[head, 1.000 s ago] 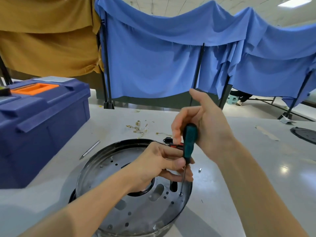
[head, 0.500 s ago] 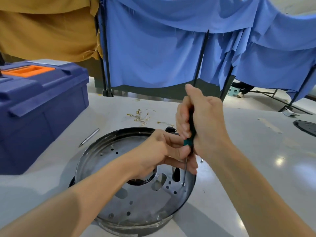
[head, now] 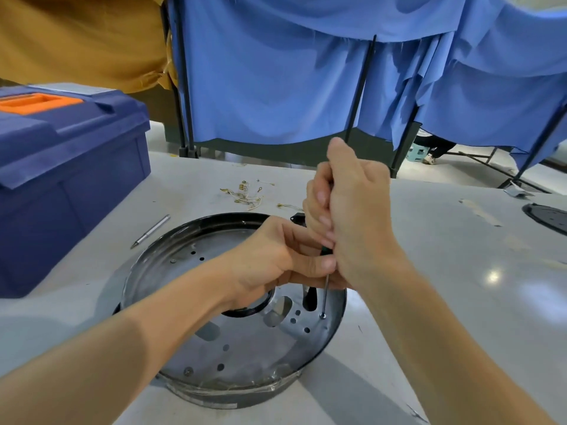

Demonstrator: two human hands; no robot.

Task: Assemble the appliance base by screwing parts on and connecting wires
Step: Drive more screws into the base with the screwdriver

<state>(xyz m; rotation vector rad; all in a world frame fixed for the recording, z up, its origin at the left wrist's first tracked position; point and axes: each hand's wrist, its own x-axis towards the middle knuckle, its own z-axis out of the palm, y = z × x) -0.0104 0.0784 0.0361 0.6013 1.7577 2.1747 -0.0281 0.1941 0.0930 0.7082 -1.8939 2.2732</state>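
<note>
The round metal appliance base (head: 190, 271) lies on the table, its perforated plate facing up. My right hand (head: 352, 216) grips the green-handled screwdriver (head: 326, 289), which stands nearly upright. Its tip sits on a screw (head: 322, 316) near the base's right rim. My left hand (head: 276, 259) reaches over the plate, and its fingertips pinch the screwdriver just below the handle. Most of the handle is hidden inside my right fist. A small black part (head: 298, 218) shows at the far rim, behind my hands.
A blue toolbox (head: 67, 167) with an orange handle stands at the left. A metal pin (head: 151, 230) lies beside the base. Small wires and terminals (head: 245, 194) are scattered behind it. A dark round part (head: 546, 216) sits at the right edge. Blue curtains hang behind the table.
My right hand has closed fully round the screwdriver handle, hiding it, and the tool stands more upright. The view has tilted down and drawn closer; my left hand stays at the shaft.
</note>
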